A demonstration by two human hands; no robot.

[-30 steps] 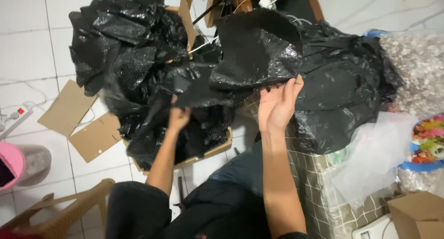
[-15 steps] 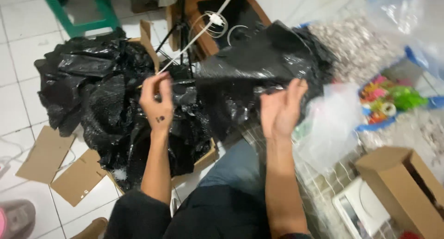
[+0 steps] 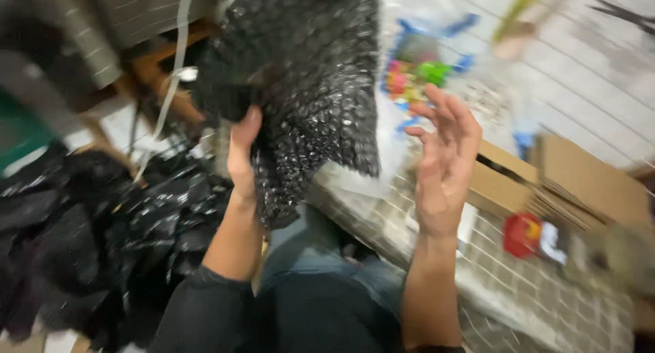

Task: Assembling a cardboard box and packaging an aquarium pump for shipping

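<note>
A: Fingers (image 3: 240, 163) of the left hand (image 3: 243, 155) clenched on a sheet of black bubble wrap (image 3: 307, 93); thumb up along its left edge, the other fingers hidden behind it. Sheet held high, hanging from that grip, lower corner drooping toward the wrist.

B: And left of that hand?

A: Heap of black plastic bags (image 3: 102, 244) on the floor, blurred. Above it a wooden frame (image 3: 160, 73) with a white strap (image 3: 179, 46) hanging down. Well apart from the sheet, apart from the upper edge, where blur makes it hard to separate them.

B: Step in hand, by his reading?

A: Judged only: one sheet lifted free, held up single-handed, not yet spread. The next move would call for a second grip on the free right edge, so that the sheet opens flat instead of dangling.

B: Right hand?

A: Right hand (image 3: 443, 168) released, palm turned toward the sheet, fingers (image 3: 458, 124) spread and slightly curled. Holds nothing. Just beside the sheet's right edge, a gap between them, no contact.

B: Further right?

A: Tiled ledge (image 3: 518, 285) running under the forearm. On it cardboard boxes (image 3: 546, 175), a red and white object (image 3: 535, 235) too blurred to name. Behind, a clear bag of bright toys (image 3: 416, 73). Whole frame smeared by head motion.
</note>
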